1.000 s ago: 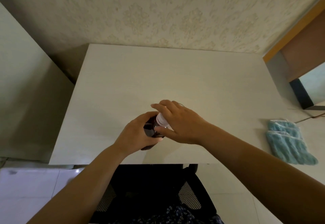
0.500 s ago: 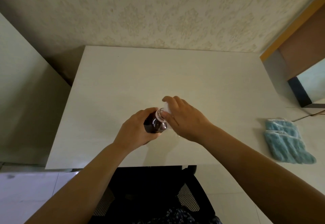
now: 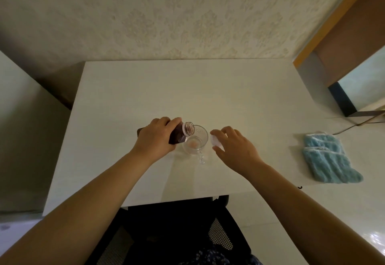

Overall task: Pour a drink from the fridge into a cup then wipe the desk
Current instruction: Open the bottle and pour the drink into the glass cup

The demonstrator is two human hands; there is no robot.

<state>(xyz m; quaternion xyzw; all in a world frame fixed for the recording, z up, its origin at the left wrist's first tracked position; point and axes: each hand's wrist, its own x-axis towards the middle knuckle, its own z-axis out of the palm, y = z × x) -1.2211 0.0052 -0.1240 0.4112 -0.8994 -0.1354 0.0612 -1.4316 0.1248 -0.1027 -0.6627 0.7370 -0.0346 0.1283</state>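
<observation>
My left hand grips a bottle of dark red drink, uncapped and tilted to the right, its open mouth over the rim of a clear glass cup. The cup stands on the white desk with its handle toward me; a pale pinkish patch shows at its bottom. My right hand is just right of the cup and holds the white bottle cap in its fingertips, close above the desk. A folded blue cloth lies at the desk's right side.
A patterned wall runs behind the desk. A wooden cabinet with a dark-edged panel stands at the right, and a thin cable lies near the cloth. A pale surface flanks the desk's left. A black mesh chair sits below the front edge.
My right hand took the cap off the bottle and moved right with it. My left hand tilted the bottle over the cup, which now shows.
</observation>
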